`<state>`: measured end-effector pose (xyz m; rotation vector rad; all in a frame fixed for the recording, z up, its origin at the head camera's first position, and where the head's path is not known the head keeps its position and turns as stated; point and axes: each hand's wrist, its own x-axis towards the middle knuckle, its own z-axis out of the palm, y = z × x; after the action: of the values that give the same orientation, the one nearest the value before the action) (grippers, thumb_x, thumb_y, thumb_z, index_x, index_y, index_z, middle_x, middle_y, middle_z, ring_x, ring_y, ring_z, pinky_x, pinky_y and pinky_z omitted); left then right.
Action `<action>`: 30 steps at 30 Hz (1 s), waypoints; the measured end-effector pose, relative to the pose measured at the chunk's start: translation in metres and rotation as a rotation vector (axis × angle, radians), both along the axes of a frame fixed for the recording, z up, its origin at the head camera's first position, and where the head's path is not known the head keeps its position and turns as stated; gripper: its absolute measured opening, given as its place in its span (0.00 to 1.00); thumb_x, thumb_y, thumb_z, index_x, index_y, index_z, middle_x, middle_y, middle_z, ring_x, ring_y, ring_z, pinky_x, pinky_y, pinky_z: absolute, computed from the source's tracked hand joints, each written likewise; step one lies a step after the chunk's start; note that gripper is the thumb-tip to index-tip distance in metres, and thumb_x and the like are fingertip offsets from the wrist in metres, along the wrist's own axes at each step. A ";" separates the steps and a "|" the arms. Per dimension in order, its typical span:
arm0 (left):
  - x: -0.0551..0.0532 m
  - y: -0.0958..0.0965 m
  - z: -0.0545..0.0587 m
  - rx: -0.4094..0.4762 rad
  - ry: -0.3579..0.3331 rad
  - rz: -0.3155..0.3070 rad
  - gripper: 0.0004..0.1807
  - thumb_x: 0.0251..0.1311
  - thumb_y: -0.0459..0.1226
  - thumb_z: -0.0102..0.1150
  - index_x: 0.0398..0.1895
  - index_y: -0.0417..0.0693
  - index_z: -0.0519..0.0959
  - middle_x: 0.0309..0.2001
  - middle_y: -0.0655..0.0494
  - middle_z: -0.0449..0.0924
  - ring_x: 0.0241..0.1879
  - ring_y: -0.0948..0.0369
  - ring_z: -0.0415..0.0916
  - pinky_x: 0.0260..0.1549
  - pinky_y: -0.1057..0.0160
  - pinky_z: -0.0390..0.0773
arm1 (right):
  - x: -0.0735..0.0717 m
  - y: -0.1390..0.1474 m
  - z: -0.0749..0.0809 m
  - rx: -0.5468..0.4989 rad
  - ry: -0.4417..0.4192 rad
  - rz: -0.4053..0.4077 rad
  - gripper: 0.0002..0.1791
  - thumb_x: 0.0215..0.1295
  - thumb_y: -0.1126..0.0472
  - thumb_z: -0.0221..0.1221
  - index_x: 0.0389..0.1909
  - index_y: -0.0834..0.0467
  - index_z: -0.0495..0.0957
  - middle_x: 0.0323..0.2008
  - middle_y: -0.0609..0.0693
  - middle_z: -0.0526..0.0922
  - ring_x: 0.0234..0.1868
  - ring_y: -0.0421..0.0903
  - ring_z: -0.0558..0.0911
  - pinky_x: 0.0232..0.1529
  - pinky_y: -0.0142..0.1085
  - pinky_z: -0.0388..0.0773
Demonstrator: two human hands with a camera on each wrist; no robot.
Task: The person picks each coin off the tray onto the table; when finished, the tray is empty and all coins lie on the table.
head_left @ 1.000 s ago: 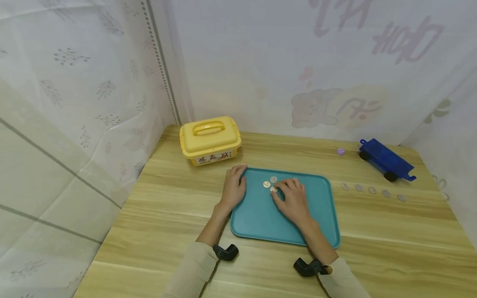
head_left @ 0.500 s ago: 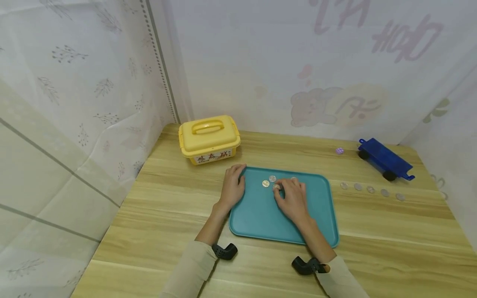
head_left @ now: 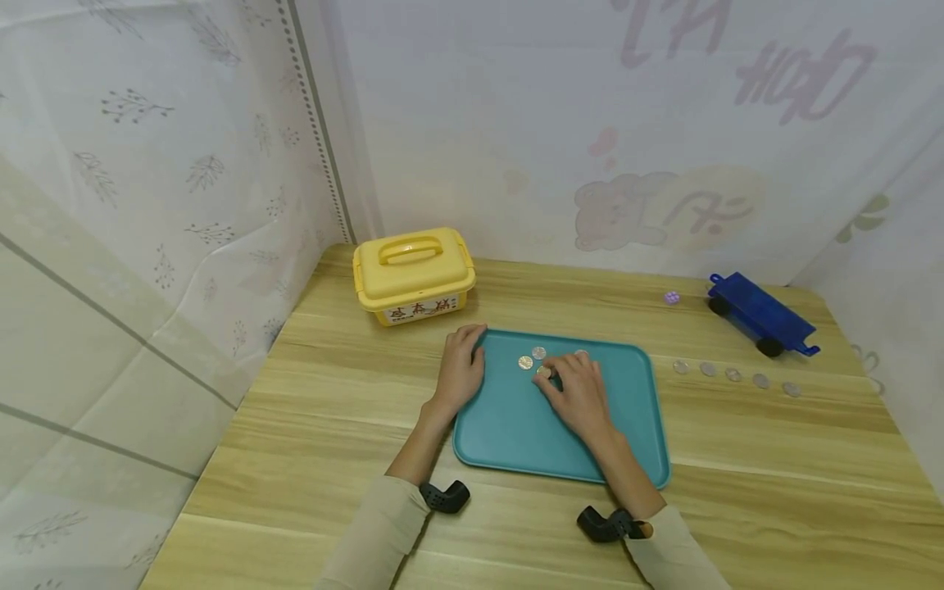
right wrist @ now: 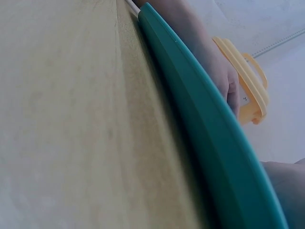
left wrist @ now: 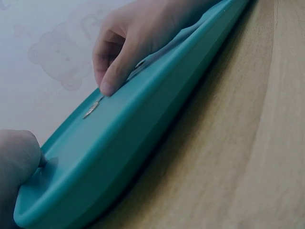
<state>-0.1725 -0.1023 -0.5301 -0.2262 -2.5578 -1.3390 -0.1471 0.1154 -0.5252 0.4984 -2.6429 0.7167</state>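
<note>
My right hand (head_left: 578, 393) reaches over the teal tray (head_left: 516, 434), thumb and index finger pinching a gold-toned coin (head_left: 543, 372) at its edges, low over the tray floor. Just left of it lie a gold-toned coin (head_left: 525, 362) and a silvery coin (head_left: 539, 352). Another coin (head_left: 582, 354) is partly hidden behind the right knuckles. My left hand (head_left: 459, 375) rests along the tray's left rim, its fingers at the far left corner and its thumb over the inside. In the left wrist view, the right hand's fingertips (left wrist: 107, 88) are right at the tray surface beside a coin (left wrist: 91, 109).
Several silvery coins (head_left: 733, 374) lie in a row on the wooden table (head_left: 310, 426), right of the tray. Behind them stand a blue wheeled cart (head_left: 763, 313) and a small purple die (head_left: 672, 298). A yellow lidded box (head_left: 415, 277) stands at the back left.
The right hand shifted slightly right with the coin, then back left a little. The coin behind its knuckles shows more than a second ago. The left hand stays on the rim.
</note>
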 end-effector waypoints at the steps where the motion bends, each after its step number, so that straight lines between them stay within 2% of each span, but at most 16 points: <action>1: 0.000 0.000 0.000 0.001 -0.002 -0.001 0.22 0.68 0.26 0.51 0.65 0.35 0.74 0.62 0.41 0.75 0.60 0.44 0.69 0.61 0.46 0.72 | 0.000 0.000 -0.001 0.002 0.001 0.002 0.13 0.59 0.52 0.70 0.39 0.57 0.86 0.29 0.48 0.83 0.36 0.48 0.72 0.40 0.42 0.65; 13: 0.001 0.002 -0.002 -0.007 -0.018 -0.008 0.22 0.69 0.27 0.51 0.65 0.36 0.74 0.62 0.41 0.75 0.60 0.45 0.69 0.61 0.47 0.72 | 0.004 0.002 -0.007 -0.125 0.016 0.072 0.15 0.52 0.51 0.74 0.34 0.55 0.84 0.27 0.46 0.81 0.32 0.44 0.70 0.37 0.39 0.62; 21: 0.002 0.003 -0.001 0.012 -0.023 -0.003 0.22 0.68 0.26 0.51 0.65 0.36 0.74 0.62 0.41 0.75 0.61 0.45 0.68 0.62 0.46 0.71 | 0.002 0.012 0.000 -0.202 0.033 0.081 0.16 0.50 0.53 0.76 0.34 0.57 0.83 0.27 0.48 0.79 0.34 0.47 0.73 0.42 0.44 0.68; 30: -0.002 0.001 0.000 0.015 -0.034 -0.001 0.22 0.69 0.27 0.50 0.65 0.37 0.74 0.63 0.42 0.74 0.62 0.46 0.67 0.62 0.47 0.71 | 0.008 0.060 0.020 -0.346 -0.043 -0.012 0.15 0.50 0.61 0.76 0.36 0.61 0.83 0.31 0.54 0.82 0.39 0.47 0.73 0.44 0.41 0.66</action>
<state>-0.1745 -0.1013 -0.5302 -0.2041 -2.5751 -1.3732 -0.1393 0.1755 -0.5051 0.3719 -2.4807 1.1625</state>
